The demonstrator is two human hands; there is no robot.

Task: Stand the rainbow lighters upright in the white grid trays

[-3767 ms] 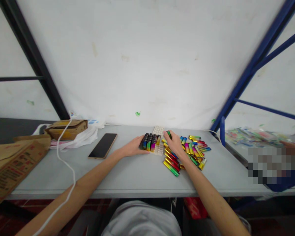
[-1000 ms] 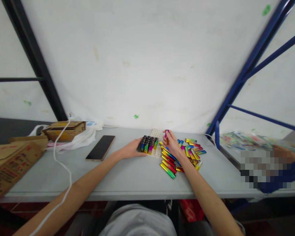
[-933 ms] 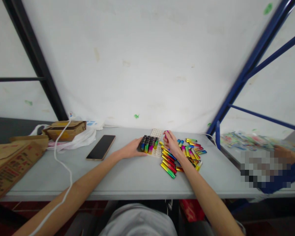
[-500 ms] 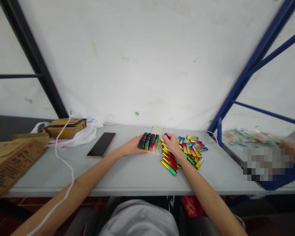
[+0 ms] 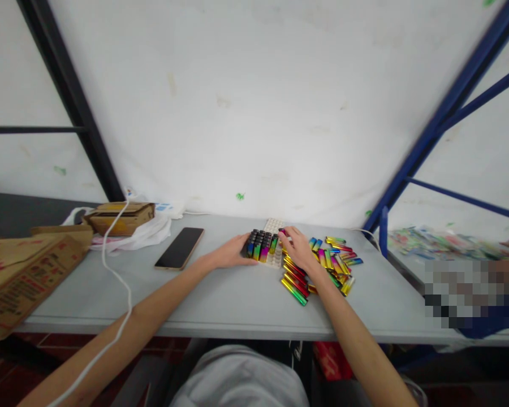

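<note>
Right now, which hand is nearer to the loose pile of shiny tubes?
Right. The right hand is at the left edge of the pile; the left hand is farther left, cupped against the upright black-topped pieces.

The upright cylinders [image 5: 258, 246], black-topped, blend blue, green, yellow and magenta. The loose cylinders [image 5: 336, 264] gleam gold, red, green, blue and magenta. The off-white tray [image 5: 274, 224] has a gridded pattern; the worktop [image 5: 220, 297] is plain grey.
</note>
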